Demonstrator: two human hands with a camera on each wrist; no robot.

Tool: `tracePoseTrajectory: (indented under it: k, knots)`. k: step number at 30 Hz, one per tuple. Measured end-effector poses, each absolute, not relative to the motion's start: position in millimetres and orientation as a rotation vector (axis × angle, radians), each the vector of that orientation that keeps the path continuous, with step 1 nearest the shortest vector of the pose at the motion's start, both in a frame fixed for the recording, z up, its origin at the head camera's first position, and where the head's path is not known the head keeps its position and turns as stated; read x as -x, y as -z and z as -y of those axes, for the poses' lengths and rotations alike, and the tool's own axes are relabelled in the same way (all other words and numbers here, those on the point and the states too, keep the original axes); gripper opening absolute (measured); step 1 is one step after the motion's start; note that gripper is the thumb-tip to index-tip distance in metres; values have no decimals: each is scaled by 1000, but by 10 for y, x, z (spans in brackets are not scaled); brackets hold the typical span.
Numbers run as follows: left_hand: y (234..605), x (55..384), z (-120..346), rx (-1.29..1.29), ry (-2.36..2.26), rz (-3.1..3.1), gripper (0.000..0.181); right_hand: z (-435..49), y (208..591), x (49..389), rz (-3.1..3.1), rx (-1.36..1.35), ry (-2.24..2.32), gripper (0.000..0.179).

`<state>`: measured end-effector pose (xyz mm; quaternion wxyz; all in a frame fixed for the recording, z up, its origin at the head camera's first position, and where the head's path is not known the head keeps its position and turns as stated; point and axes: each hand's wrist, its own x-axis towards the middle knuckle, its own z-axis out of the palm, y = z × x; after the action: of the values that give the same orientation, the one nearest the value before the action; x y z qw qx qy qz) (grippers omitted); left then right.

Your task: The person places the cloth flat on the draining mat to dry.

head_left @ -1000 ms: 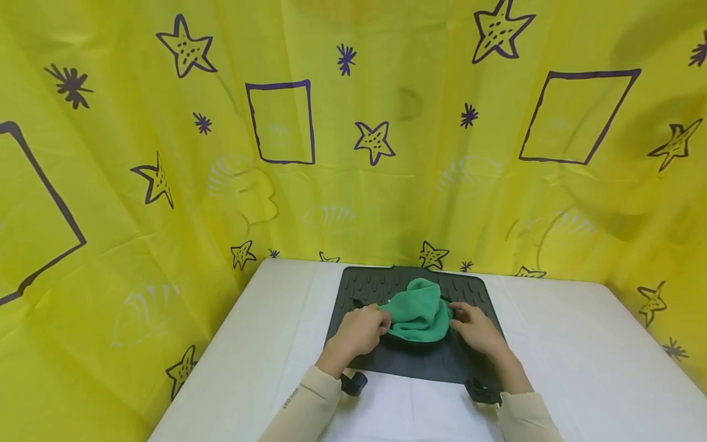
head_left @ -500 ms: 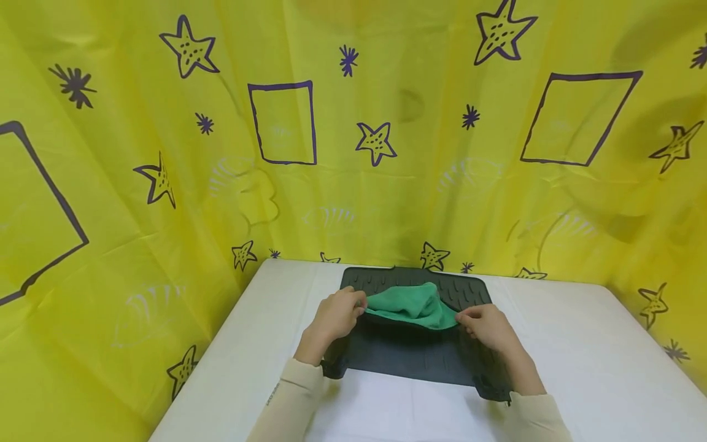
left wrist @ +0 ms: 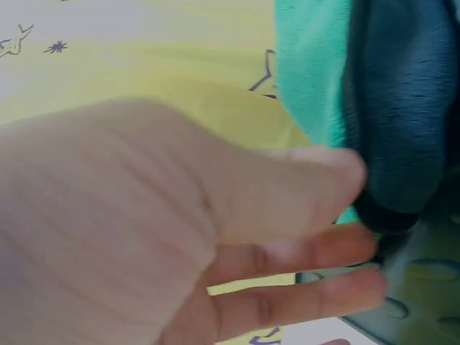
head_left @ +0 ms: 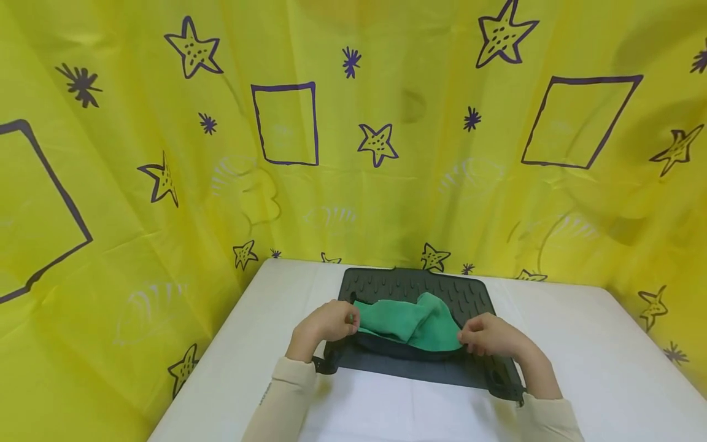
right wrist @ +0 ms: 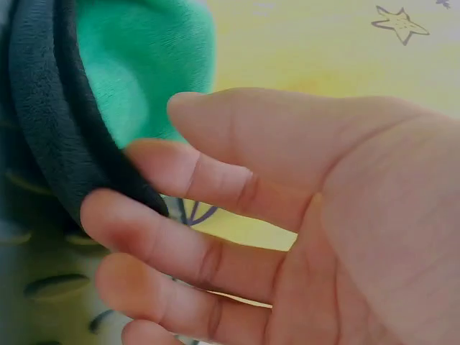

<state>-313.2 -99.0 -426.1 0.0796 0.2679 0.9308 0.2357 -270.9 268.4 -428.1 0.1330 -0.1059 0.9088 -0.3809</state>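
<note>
A soft green cloth piece, dark on its other face and edged with black trim, lies bunched over a black ribbed mat. My left hand pinches its left end; in the left wrist view the thumb meets the dark edge. My right hand holds the right corner, its thumb by the green face and its fingers against the dark trim. A dark band of the piece shows below the green front edge. The inside of its folds is hidden.
The mat lies on a white-covered table. A yellow curtain with dark stars and outlined squares stands behind and along both sides. Black camera mounts hang under both wrists.
First my hands spread apart, drawing the cloth wider and lifting its front edge. Since half a second ago that edge has come down and nearer, and the green face lies flatter.
</note>
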Motion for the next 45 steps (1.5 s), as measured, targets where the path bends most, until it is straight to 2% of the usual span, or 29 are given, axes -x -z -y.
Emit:
tracePoseTrajectory:
  k: [10,17,21,31,39,45]
  knots:
    - [4425,3115,872,-673,-637,-2783,35,-2685,4515,2825,-2782,157,1098,20]
    - [4476,3124,800,-658,-548,-2855,18,-2677,4581,2844,-2740,127,1168,8]
    - [4502,3174,800,-669,-589,-2940,11,-2731,4511,2815,-2778,122,1149,9]
    - [4502,3256,769,-638,-866,-3187,11,-2862,4372,2774,-2891,137,1101,11]
    - [4521,3220,884,-638,-688,-2891,14,-2911,4496,2749,-2599,336,1132,13]
    - [4494,3209,963,-625,-685,-2758,16,-2936,4512,2738,-2505,374,1085,16]
